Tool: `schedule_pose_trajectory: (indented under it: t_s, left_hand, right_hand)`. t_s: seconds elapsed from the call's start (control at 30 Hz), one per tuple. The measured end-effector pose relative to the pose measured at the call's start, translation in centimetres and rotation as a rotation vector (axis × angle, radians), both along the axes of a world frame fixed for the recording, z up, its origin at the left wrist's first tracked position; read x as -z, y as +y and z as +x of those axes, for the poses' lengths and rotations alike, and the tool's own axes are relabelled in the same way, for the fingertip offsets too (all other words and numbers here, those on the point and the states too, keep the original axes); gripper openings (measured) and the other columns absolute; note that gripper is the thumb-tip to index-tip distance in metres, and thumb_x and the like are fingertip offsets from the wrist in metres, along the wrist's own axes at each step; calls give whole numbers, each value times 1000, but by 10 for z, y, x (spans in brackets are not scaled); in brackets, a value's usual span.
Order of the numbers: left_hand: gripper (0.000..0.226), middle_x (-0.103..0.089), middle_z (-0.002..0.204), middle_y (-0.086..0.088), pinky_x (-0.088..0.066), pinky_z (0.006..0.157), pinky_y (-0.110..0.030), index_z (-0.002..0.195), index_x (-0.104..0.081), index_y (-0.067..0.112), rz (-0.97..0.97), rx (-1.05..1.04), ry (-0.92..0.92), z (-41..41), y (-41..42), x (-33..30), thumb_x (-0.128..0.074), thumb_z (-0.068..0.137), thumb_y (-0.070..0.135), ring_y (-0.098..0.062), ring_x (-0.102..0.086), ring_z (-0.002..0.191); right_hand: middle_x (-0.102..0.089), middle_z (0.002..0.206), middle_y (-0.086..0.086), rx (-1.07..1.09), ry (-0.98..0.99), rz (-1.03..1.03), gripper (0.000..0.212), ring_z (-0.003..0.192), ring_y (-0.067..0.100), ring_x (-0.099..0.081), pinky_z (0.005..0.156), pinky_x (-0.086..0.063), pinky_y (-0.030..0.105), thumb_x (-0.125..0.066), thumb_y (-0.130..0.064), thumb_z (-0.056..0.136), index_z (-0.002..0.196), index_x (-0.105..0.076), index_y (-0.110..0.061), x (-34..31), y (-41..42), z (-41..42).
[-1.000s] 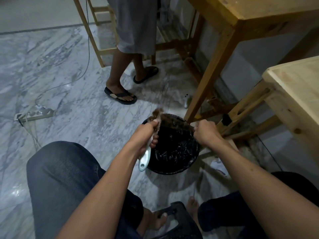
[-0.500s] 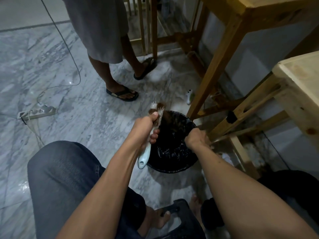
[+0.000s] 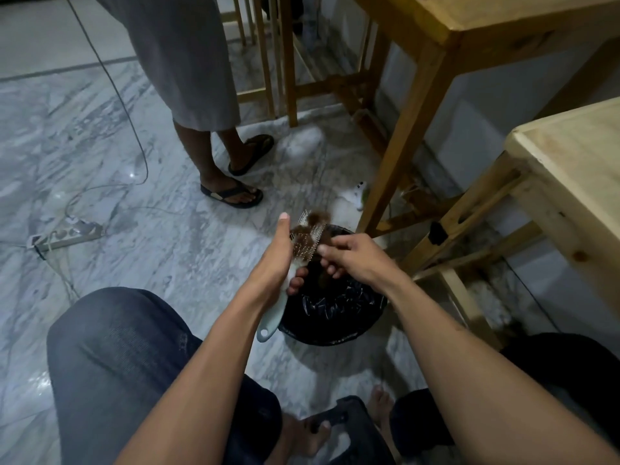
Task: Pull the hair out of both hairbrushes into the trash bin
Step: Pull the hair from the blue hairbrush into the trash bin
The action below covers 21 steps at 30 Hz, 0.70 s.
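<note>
My left hand (image 3: 275,260) grips a pale blue-handled hairbrush (image 3: 273,318) upright over the near-left rim of the round black-lined trash bin (image 3: 339,307). Brown hair (image 3: 315,218) is tangled in the metal bristles at the brush head. My right hand (image 3: 352,260) sits just right of the bristles, fingers curled and pinching a dark tuft of hair against the brush. A second hairbrush is not in view.
Another person's legs in sandals (image 3: 231,193) stand beyond the bin. Wooden table legs (image 3: 396,156) and a light wooden table (image 3: 570,182) crowd the right. A power strip (image 3: 67,234) with cables lies on the marble floor at left. A black stool (image 3: 355,427) sits between my knees.
My right hand has moved left from the bin's far rim back to the brush bristles. The left hand has raised its thumb along the brush and holds the brush in place.
</note>
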<state>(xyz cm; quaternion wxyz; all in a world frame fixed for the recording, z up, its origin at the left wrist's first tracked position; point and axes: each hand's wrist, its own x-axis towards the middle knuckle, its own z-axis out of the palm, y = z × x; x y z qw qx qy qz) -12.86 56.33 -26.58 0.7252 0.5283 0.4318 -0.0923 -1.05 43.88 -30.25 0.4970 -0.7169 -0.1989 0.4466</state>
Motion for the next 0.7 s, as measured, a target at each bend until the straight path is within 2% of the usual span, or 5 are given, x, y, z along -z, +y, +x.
schedule_pose_trajectory:
  t_s: [0.1, 0.2, 0.27, 0.43, 0.7]
  left_hand:
    - [95, -38, 54, -2, -18, 41, -19, 111, -63, 13, -63, -43, 9, -5, 0, -14, -15, 85, 90, -13, -27, 40]
    - [96, -39, 53, -2, -19, 43, -21, 159, -25, 31, 10, -24, 69, -8, -3, -20, -16, 85, 91, -11, -28, 41]
    - [95, -40, 52, -2, -21, 42, -21, 163, -15, 35, 46, -9, 87, -8, -6, -22, -16, 85, 90, -11, -29, 40]
    - [95, -43, 50, -2, -22, 45, -23, 163, -15, 33, 83, -11, 96, -6, -6, -29, -19, 87, 88, -11, -30, 43]
    - [94, -43, 51, -3, -22, 43, -22, 162, -21, 32, 102, 7, 128, -12, -1, -27, -25, 87, 88, -12, -29, 41]
  right_hand:
    - [-65, 67, -7, 184, -60, 11, 19, 59, 7, -55, 56, -47, 19, -62, -18, 103, 93, -79, -19, 21, -8, 1]
    - [-66, 67, -5, 292, -37, -15, 18, 55, 5, -53, 53, -46, 16, -66, -15, 100, 90, -80, -20, 30, -21, 5]
    - [-67, 69, -3, 326, -45, -40, 16, 54, 6, -52, 50, -44, 15, -68, -15, 99, 90, -80, -20, 31, -24, 8]
    - [-67, 72, 0, 469, 24, -67, 12, 54, 7, -51, 46, -43, 14, -67, -12, 99, 103, -79, -10, 32, -16, 15]
    - [-65, 68, 5, 651, 172, -157, 10, 47, 9, -51, 39, -43, 15, -67, -5, 98, 95, -76, -3, 45, 1, 18]
